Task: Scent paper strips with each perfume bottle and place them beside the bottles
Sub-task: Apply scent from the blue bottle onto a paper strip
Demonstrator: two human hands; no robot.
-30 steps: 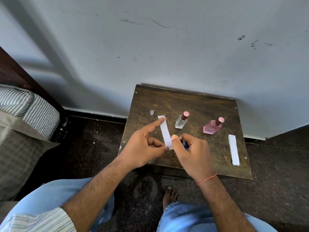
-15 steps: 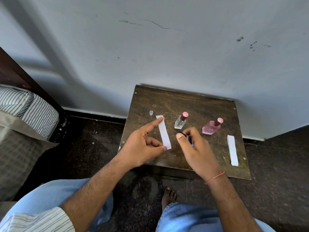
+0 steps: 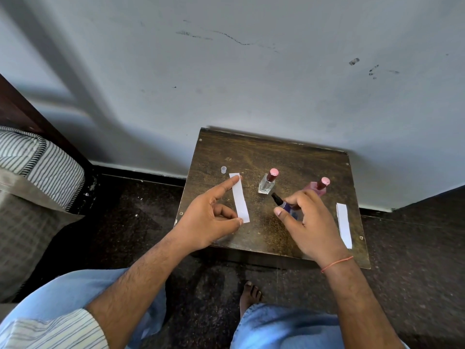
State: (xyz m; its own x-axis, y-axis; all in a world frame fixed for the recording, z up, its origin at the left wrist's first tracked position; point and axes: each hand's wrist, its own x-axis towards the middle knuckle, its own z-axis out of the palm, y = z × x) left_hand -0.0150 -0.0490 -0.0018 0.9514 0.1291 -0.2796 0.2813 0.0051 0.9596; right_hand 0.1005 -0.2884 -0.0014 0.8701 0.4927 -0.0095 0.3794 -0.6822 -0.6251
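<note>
**Strip in one hand, blue bottle in the other**

Over the tabletop, the left hand pinches a paper strip between thumb and fingers. The right hand grips a small blue perfume bottle, its nozzle toward the strip, fingers curled round it.

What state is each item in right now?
left hand: holds paper strip between forefinger and thumb.
paper strip: held up, straight.
right hand: grips blue bottle.
blue bottle: uncapped, tilted, nozzle toward strip.
clear cap: off, on table.
clear bottle: capped, upright.
pink bottle: capped.
second strip: flat on table.
</note>
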